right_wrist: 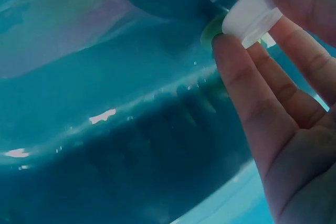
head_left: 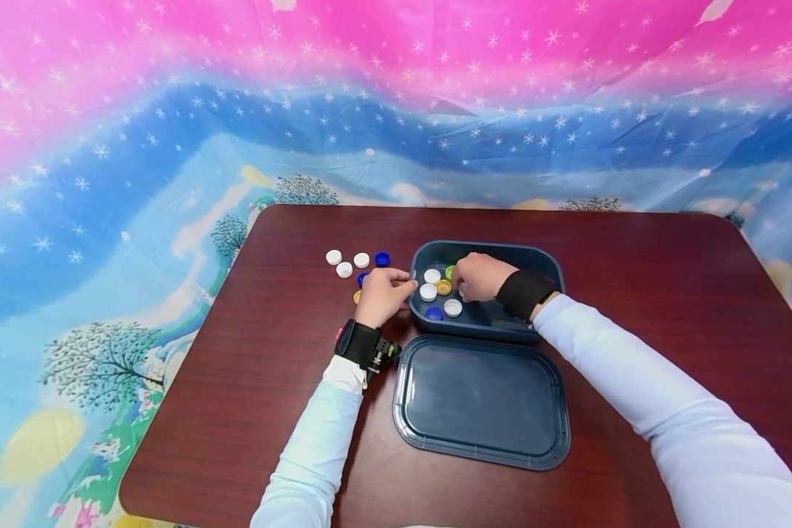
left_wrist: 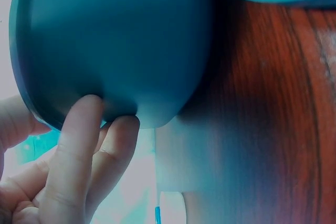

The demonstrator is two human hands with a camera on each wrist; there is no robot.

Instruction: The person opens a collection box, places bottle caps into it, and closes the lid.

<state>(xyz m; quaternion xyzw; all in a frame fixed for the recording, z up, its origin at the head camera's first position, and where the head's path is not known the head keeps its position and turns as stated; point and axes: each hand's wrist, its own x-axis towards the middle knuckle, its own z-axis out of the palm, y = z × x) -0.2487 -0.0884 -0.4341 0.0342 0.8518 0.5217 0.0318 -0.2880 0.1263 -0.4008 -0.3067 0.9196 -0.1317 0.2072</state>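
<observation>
A dark blue-grey plastic box stands on the table, holding several bottle caps: white, yellow, blue and green. The left hand grips the box's left end. In the left wrist view its fingers press the outer wall while the thumb lies over the rim. Reaching inside the box, the right hand pinches a white bottle cap between thumb and fingertips, as the right wrist view shows.
Left of the box lie loose caps: white ones, blue ones and a yellow one partly behind the left hand. A matching lid lies flat in front of the box. A patterned cloth hangs behind the brown table.
</observation>
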